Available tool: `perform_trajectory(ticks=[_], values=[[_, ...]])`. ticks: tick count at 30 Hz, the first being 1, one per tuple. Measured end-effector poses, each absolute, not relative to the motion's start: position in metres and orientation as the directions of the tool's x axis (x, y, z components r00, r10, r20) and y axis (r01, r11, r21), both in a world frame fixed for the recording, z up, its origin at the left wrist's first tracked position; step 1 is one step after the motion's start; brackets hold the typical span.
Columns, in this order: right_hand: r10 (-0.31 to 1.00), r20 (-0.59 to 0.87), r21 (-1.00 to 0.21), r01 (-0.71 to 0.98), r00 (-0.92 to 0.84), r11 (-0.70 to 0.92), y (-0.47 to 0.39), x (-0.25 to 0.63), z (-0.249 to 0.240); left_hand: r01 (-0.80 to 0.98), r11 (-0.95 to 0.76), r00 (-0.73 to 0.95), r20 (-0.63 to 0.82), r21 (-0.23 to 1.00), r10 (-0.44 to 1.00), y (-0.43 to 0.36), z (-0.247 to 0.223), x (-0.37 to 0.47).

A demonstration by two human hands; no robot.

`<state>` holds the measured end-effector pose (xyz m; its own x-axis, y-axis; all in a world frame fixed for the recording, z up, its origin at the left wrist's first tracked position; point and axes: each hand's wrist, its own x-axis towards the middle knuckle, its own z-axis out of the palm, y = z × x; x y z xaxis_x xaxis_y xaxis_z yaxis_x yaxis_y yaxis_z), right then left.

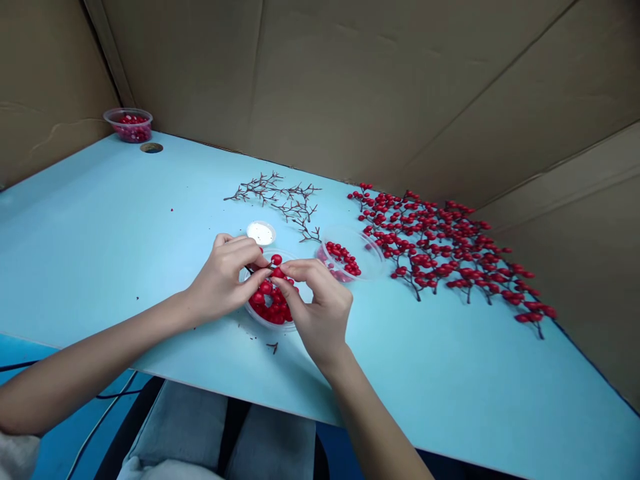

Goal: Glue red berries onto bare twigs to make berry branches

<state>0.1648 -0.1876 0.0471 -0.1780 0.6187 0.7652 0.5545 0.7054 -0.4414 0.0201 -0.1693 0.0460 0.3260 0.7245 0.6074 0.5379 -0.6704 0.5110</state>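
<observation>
Pinching a dark stem (271, 266) in the left hand (226, 270), thumb and fingers nearly meeting; pinching a red berry (278, 273) in the right hand (323, 303), fingertips close around it, with a second berry (277, 259) just towards 12 o'clock. Held above the near tub (270, 327), over loose red berries (275, 312). Seems to lie along a 9-to-3 o'clock axis, berries towards 3, judging by the short bit in sight; cannot tell more, being mostly hidden by fingers.

Just beyond, towards 11, a white dish (261, 233); at 3, a second tub (369, 265), also with berries; at 6, a twig scrap (273, 347).

Farther out, towards 12 and 1, a few bare twigs (250, 189), apparently left to dress. Spread from 2 to 4, many berried sprigs (423, 261), stem ends mostly towards 5, long axes roughly 11-to-5. Looks well along, going by that spread. Far off at 10, a third tub (108, 117) of berries.
</observation>
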Motion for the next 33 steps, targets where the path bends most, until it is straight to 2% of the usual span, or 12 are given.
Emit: perform_trajectory(ticks=[14, 33], values=[[0.609, 0.769, -0.435, 0.537, -0.196, 0.723, -0.1854, 0.1660, 0.0460, 0.480, -0.646, 0.293, 0.586, 0.594, 0.756, -0.1689, 0.0447, 0.0212], [0.584, 0.789, -0.401, 0.560, -0.190, 0.725, -0.1851, 0.1651, 0.0437, 0.448, -0.655, 0.279, 0.602, 0.608, 0.749, -0.1701, 0.0453, 0.0220]])
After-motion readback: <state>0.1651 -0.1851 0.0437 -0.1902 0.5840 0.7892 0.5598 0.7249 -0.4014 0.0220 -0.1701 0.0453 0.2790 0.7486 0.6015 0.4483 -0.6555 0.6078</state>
